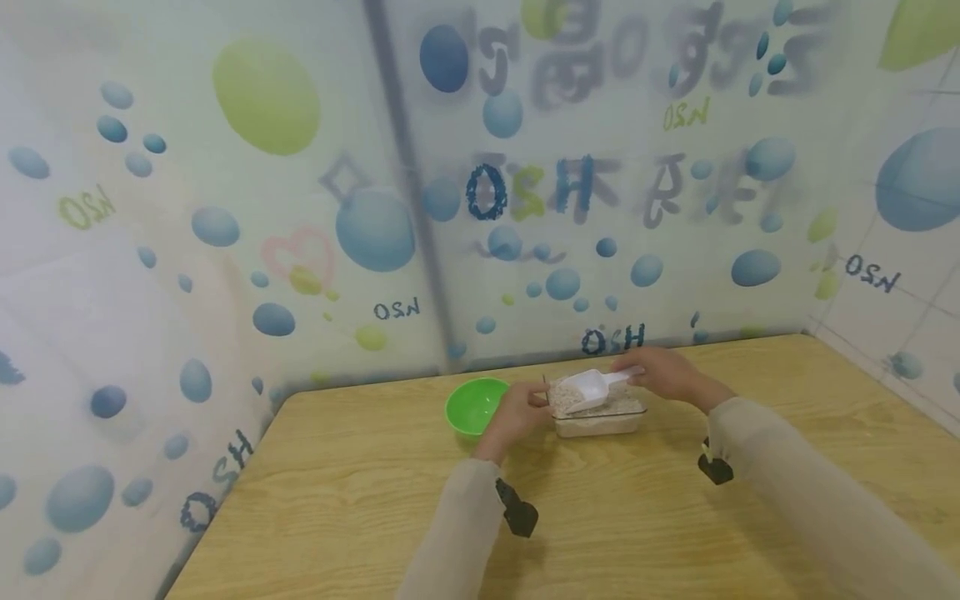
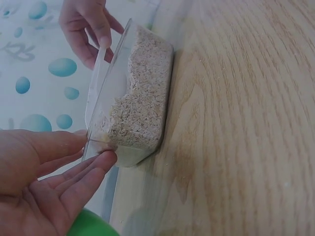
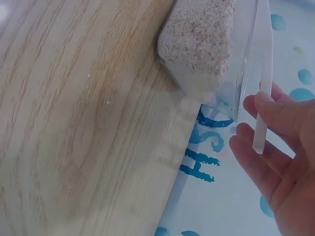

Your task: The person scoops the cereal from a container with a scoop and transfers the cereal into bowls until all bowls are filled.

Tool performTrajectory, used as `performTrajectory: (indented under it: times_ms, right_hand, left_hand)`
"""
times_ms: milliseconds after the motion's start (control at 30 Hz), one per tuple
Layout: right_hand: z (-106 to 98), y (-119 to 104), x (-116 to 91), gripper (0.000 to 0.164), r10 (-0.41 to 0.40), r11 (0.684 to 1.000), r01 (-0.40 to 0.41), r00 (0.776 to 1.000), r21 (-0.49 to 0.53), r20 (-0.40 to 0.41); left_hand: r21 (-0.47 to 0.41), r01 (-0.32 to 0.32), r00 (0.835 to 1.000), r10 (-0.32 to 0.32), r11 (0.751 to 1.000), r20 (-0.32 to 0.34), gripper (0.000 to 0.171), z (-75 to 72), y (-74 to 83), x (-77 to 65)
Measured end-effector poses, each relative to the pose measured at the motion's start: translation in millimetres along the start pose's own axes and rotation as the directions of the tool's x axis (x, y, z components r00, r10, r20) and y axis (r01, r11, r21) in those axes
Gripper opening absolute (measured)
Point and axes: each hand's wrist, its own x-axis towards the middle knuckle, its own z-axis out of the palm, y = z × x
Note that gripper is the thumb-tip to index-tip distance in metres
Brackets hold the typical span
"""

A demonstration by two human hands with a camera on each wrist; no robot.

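A clear plastic container [image 1: 600,427] filled with pale oat-like flakes [image 2: 147,88] stands on the wooden table. My left hand [image 1: 516,419] pinches its left rim between thumb and fingers, as the left wrist view [image 2: 54,172] shows. With thumb and fingers, my right hand [image 1: 663,375] grips the handle of a white scoop [image 1: 589,388]. The scoop's bowl lies over the flakes at the top of the container, its handle pointing right. In the right wrist view the scoop handle [image 3: 265,98] passes between the right thumb and fingers.
A green bowl [image 1: 471,406] sits left of the container, partly behind the left hand. The wooden table [image 1: 360,492] backs onto a curtain [image 1: 300,250] printed with blue and green drops. A few crumbs lie on the wood near the container.
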Motion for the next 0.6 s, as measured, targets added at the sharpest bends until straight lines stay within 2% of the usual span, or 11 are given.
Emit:
performTrajectory:
  times_ms: [400,600]
  right_hand:
    - [-7,10,-10,0.026,0.012,0.998,-0.009,0.999,0.065,-0.045]
    - [-10,9,-13,0.025,0.006,0.996,0.003,0.996,0.091,-0.093]
  left_hand:
    - [0.064,-0.034,0.999,0.034,0.997,-0.005,0.038,-6.4,-0.7,1.6]
    - [0.067,-0.052,0.999,0.052,0.996,0.003,0.037,-11.8,-0.8,0.6]
